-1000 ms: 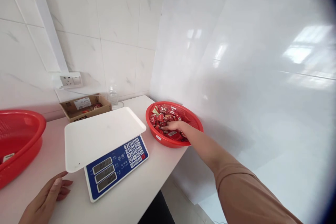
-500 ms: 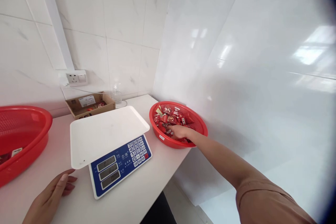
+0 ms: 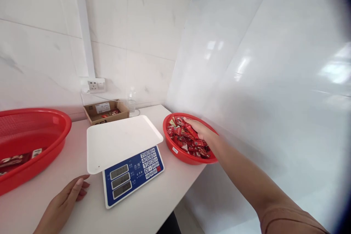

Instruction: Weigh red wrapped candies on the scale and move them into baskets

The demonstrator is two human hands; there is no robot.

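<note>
My right hand (image 3: 199, 128) reaches into a round red plastic basket (image 3: 181, 158) at the right of the table. Its fingers stretch out over a heap of small red wrapped snack packets (image 3: 182, 140) and touch them; the undersides of the fingers are hidden. Beside the scale's near left corner, my left hand (image 3: 64, 199) rests on the table, loosely bent and holding nothing. Between the hands stands a digital scale (image 3: 134, 177) with a blue keypad panel. Its white weighing pan (image 3: 123, 142) bears no packets, and the display shows zeros.
A larger red basket (image 3: 59, 131) with a few packets in the bottom is at the left. Behind the scale are a cardboard box (image 3: 112, 117) and a clear plastic bottle (image 3: 131, 100). Walls bound the table at the back and right; a socket (image 3: 95, 85) is above.
My right hand has moved from the basket's near side toward its back, over the packets, uncovering those in front. My left hand stays by the scale. The view has shifted a little left.
</note>
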